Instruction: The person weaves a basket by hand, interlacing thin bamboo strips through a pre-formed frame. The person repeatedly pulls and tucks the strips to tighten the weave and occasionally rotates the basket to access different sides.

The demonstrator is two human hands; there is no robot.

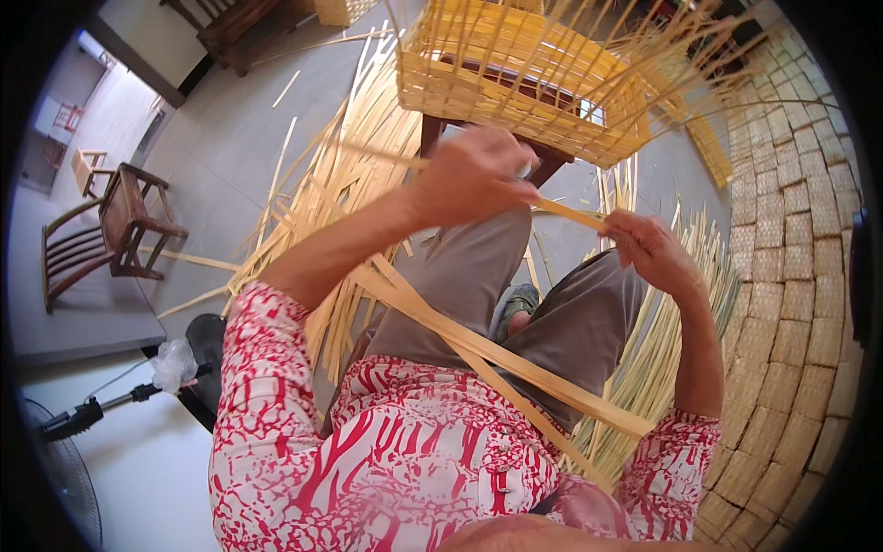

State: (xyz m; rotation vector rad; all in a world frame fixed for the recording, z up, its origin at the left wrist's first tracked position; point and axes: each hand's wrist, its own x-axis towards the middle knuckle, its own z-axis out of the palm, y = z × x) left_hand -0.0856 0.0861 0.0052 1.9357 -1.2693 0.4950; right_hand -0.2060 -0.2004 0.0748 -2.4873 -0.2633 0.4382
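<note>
Between my two hands a narrow flat bamboo strip [570, 212] is stretched above my knees. My left hand [474, 175], smeared by motion, is closed round it, and the strip's other end sticks out to the left. Something pale shows at the edge of that hand, too blurred to name. My right hand [648, 247] pinches the strip between thumb and fingers. Several longer bamboo strips [515, 362] lie across my lap. In front of me a partly woven yellow basket [524, 106], with long unwoven ends standing up, rests on a dark wooden stand [543, 164].
Loose bamboo strips [354, 138] cover the floor left of my legs, and greener ones [685, 304] lie at the right. Stacked woven pieces [773, 276] line the right side. A wooden chair [138, 221] and a fan [69, 469] stand at the left.
</note>
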